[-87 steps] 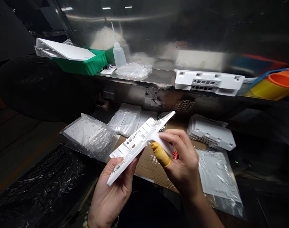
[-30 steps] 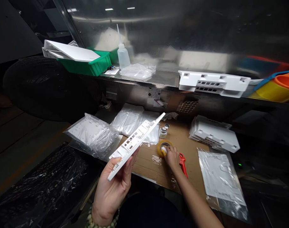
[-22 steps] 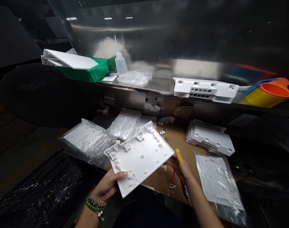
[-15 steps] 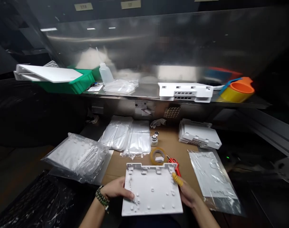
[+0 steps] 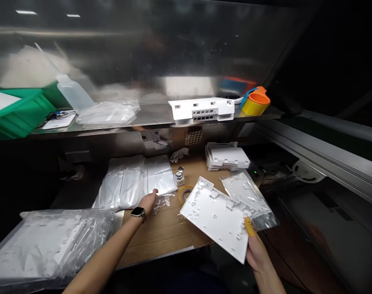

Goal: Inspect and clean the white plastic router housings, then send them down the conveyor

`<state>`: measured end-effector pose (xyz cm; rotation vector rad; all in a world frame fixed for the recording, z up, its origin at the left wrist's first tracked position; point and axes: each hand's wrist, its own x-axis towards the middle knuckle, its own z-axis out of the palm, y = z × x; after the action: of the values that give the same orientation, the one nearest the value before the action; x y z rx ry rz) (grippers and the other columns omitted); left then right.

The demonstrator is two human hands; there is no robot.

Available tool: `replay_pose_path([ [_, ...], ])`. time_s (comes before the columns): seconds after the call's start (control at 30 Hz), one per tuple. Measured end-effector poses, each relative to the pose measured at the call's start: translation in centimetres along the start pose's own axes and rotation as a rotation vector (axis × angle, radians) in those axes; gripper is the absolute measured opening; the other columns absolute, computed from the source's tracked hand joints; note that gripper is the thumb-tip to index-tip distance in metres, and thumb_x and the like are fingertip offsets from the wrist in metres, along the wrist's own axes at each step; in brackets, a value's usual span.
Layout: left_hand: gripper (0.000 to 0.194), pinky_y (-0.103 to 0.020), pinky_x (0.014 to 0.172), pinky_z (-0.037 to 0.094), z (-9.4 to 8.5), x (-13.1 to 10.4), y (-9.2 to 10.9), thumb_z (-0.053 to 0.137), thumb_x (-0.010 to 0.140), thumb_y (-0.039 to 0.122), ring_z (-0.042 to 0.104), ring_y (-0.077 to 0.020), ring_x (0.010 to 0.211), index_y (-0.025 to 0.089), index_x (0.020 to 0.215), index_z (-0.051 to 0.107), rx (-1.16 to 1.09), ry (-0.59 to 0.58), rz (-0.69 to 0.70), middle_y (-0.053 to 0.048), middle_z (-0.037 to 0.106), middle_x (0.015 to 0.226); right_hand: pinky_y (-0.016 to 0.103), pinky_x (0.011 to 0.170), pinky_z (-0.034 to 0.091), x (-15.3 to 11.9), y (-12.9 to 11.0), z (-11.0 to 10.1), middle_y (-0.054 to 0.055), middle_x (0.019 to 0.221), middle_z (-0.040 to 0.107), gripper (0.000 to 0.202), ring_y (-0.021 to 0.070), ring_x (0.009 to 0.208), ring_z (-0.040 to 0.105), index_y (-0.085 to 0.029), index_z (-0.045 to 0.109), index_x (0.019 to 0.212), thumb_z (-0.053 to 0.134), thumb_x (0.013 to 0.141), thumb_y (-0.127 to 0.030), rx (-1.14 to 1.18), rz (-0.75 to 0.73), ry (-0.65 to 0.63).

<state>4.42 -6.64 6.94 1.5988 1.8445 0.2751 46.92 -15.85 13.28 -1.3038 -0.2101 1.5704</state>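
My right hand grips a white plastic housing panel by its right end, with a yellow finger cot on the thumb. The panel is tilted, its clips and posts facing me. At the near edge of a stack of clear plastic bags, my left hand has its fingers closed on a bag's edge; the fingertips are partly hidden. Beside that stack lies another pile of clear bags. A tape roll is partly covered by the panel.
Bagged panels lie at the left, and a bagged panel sits at the right. Behind it are stacked white housings. A small dispenser bottle and a glove stand mid-table. The shelf holds a green bin, squeeze bottle and another housing.
My left hand has let go of the panel and moved to the bag stack. My right hand has carried the panel to the right and tilted it. The view has turned right.
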Motion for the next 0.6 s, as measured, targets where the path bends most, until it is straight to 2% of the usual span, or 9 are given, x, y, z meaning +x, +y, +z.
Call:
replay_pose_path([
  [0.13,0.031,-0.044,0.085,0.058,-1.4,2.7,-2.1,0.064,0.095,0.037,0.068,-0.0209,0.093,0.016,0.118,0.063,-0.053,-0.056,-0.019,-0.006,0.069,0.109,0.047,0.101,0.059,-1.2,0.8,0.5,0.010,0.121,0.077,0.066,0.0336,0.123,0.067,-0.020,0.066,0.130,0.080,0.078,-0.058,0.055,-0.021,0.038],
  [0.27,0.027,-0.039,0.078,0.060,-1.9,4.6,-3.3,0.066,0.095,0.036,0.069,-0.0182,0.085,0.016,0.112,0.065,-0.145,-0.111,-0.017,-0.005,0.070,0.103,0.047,0.100,0.059,-1.9,1.8,1.1,0.010,0.118,0.078,0.071,0.0340,0.121,0.068,-0.019,0.065,0.130,0.083,0.074,-0.058,0.070,-0.039,0.073],
  [0.5,0.028,-0.042,0.084,0.059,-1.6,5.0,-4.4,0.066,0.094,0.035,0.067,-0.0216,0.097,0.016,0.115,0.064,-0.257,-0.021,0.037,-0.007,0.067,0.114,0.045,0.099,0.059,-1.9,3.3,1.8,0.010,0.113,0.079,0.073,0.0328,0.116,0.071,-0.018,0.064,0.130,0.083,0.073,-0.059,0.059,-0.062,0.111],
  [0.6,0.027,-0.039,0.078,0.060,-1.2,5.0,-4.4,0.067,0.094,0.034,0.067,-0.0191,0.090,0.016,0.114,0.064,-0.319,-0.078,0.064,-0.006,0.068,0.109,0.045,0.096,0.060,-0.9,4.5,2.2,0.009,0.106,0.081,0.074,0.0331,0.112,0.073,-0.019,0.068,0.123,0.085,0.067,-0.064,-0.018,-0.054,0.077],
])
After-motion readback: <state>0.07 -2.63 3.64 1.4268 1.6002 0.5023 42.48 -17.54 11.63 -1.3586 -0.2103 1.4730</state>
